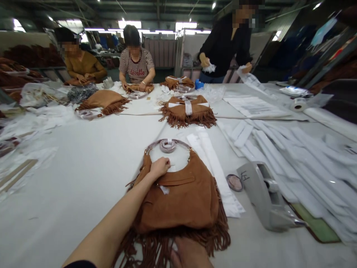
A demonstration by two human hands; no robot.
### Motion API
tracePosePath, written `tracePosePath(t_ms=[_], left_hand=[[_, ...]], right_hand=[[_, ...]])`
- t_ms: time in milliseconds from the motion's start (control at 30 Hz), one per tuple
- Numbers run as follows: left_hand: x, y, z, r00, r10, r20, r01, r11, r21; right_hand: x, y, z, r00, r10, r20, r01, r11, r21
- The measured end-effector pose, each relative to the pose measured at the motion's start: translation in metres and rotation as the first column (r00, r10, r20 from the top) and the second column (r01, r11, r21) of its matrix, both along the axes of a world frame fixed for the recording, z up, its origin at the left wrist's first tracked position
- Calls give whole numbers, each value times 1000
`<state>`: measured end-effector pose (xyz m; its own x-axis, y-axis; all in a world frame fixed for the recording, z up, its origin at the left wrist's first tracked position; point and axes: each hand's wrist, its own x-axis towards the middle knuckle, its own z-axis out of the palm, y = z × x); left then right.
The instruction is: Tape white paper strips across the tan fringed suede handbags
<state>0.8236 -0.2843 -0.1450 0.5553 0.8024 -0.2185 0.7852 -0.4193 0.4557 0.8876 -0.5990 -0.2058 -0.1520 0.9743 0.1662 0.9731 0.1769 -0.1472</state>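
Observation:
A brown suede bag with long fringe lies on the white table in front of me, its wrapped handle pointing away. My left hand is at the bag's upper opening, fingers curled together near a small white piece; what they pinch is too small to make out. Down at the bag's lower edge, my right hand is among the fringe, partly cut off by the frame, with its fingers mostly hidden. A bit of white shows beside its fingers.
A grey tape dispenser, a tape roll and many white wrapped strips lie to the right. Another fringed bag is ahead. Three people work across the white table. Brown strips lie left.

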Motion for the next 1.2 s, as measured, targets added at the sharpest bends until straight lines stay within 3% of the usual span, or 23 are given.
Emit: tracePosePath(t_ms=[67, 133, 200, 367, 600, 700, 767, 800, 867, 900, 967, 1000, 1067, 1133, 1200], left_hand=[[1, 3, -3, 1000, -7, 16, 7, 1000, -2], [5, 8, -3, 999, -10, 37, 10, 1000, 8], [10, 13, -2, 998, 1, 59, -3, 999, 32], [17, 26, -2, 992, 78, 99, -88, 991, 102], [18, 29, -12, 973, 164, 160, -190, 968, 164], [21, 28, 2, 960, 181, 215, -222, 957, 188], [15, 21, 21, 942, 183, 280, -250, 942, 225], [8, 11, 31, 930, 184, 319, -270, 929, 252], [-15, -24, 49, 895, 193, 403, -333, 889, 314], [-31, -51, 54, 877, 196, 439, -364, 867, 341], [-66, -116, 51, 815, 162, 556, -440, 797, 413], [-81, -153, 43, 810, 93, 579, -411, 794, 448], [-105, -220, 20, 879, -4, 477, -275, 813, 513], [-114, -268, -7, 942, 67, 328, -255, 779, 573], [-113, -289, -30, 967, 172, 186, -251, 755, 606]], right_hand=[[3, -22, -2, 988, 85, 126, -105, 980, 166], [8, -37, -1, 956, 129, 264, -216, 919, 330], [14, -45, 2, 944, 125, 305, -245, 885, 397], [20, -38, 11, 964, 142, 226, -223, 893, 391], [17, -27, 10, 976, 173, 131, -213, 882, 421], [28, -37, 14, 959, 277, 55, -271, 849, 454], [39, -46, 20, 986, 158, -61, -110, 872, 477], [45, -49, 23, 991, 16, -133, 49, 882, 469], [53, -52, 27, 922, -296, -250, 378, 831, 409], [54, -51, 28, 873, -405, -272, 483, 793, 370], [52, -44, 27, 826, -508, -242, 563, 760, 324], [50, -39, 25, 825, -525, -209, 565, 762, 316], [42, -30, 21, 828, -543, -139, 557, 771, 310], [37, -22, 16, 818, -567, -96, 566, 765, 306], [36, -17, 14, 812, -582, -51, 567, 764, 308]])
